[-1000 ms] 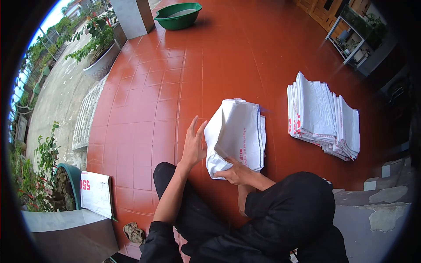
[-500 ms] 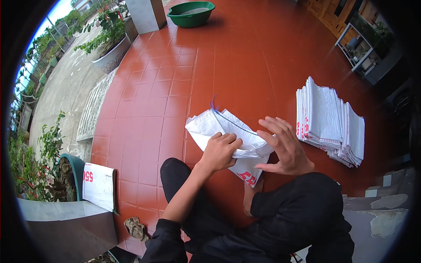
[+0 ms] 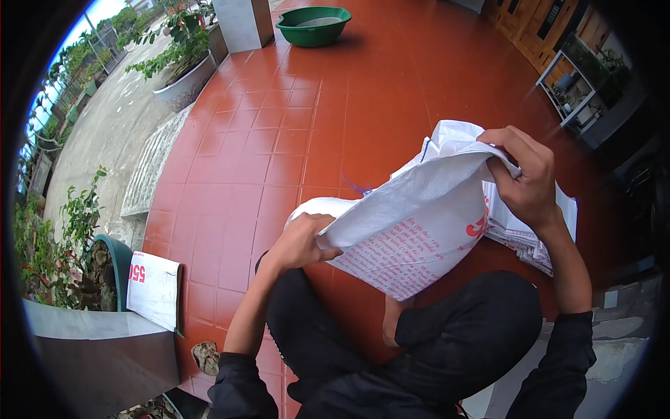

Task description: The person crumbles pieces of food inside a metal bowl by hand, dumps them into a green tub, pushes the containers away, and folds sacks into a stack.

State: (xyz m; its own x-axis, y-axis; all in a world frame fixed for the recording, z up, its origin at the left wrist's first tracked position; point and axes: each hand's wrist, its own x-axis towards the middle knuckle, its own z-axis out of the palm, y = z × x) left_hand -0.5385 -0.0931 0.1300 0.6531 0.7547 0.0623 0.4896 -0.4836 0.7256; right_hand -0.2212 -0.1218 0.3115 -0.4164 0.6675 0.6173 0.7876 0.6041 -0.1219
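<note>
A white woven sack with red print hangs spread between my two hands above my crossed legs. My left hand pinches its edge at the lower left. On the upper right my right hand grips the opposite edge, raised higher than the left. A purple string sticks out behind the sack's far side. Behind my right hand, partly covered by the sack, lies a stack of folded white sacks on the red floor.
A folded sack leans by the grey ledge at left, near a crumpled brown cloth. A green basin stands far ahead beside a pillar. Potted plants line the left side. A glass-topped stand is at far right.
My right hand, open before, has taken the sack's edge and lifted it up and right. The bunched sack is now spread wide. My left hand has moved slightly left, still holding it.
</note>
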